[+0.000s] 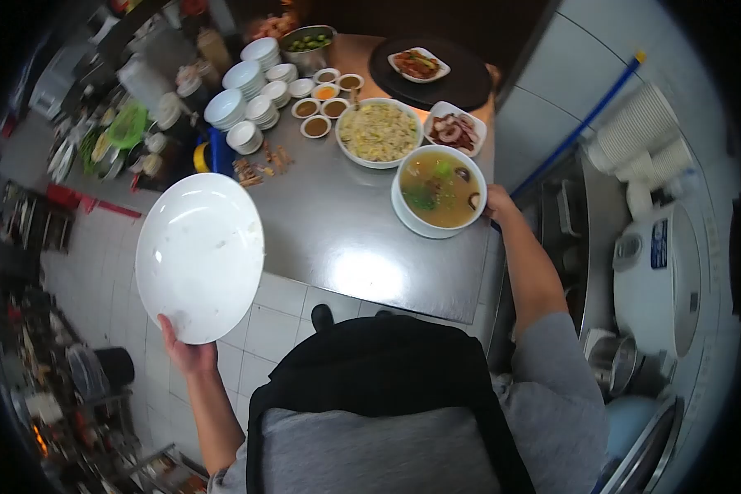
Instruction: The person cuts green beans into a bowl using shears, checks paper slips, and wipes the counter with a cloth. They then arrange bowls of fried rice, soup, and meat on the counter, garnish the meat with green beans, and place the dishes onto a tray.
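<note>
My left hand (191, 352) grips the lower edge of a large white oval plate (202, 255), thumb over the rim. The plate is tilted toward me, off to the left of the steel table, with a few small specks on its face. On the table's right side, my right hand (496, 202) is closed at the side of a white bowl of soup (438, 191); its fingers are partly hidden. Mushroom slices and greens float in the broth. Touching or close behind the soup are a bowl of fried rice (379, 133) and a square dish of sliced meat (454, 132).
Steel table (313, 239) ahead bears sauce dishes (316, 126), stacked small white bowls (226, 109) and scattered brown bits (259, 165). A round black tray (469, 82) at the back holds a dish of red food (420, 64). A rice cooker (659, 284) stands right.
</note>
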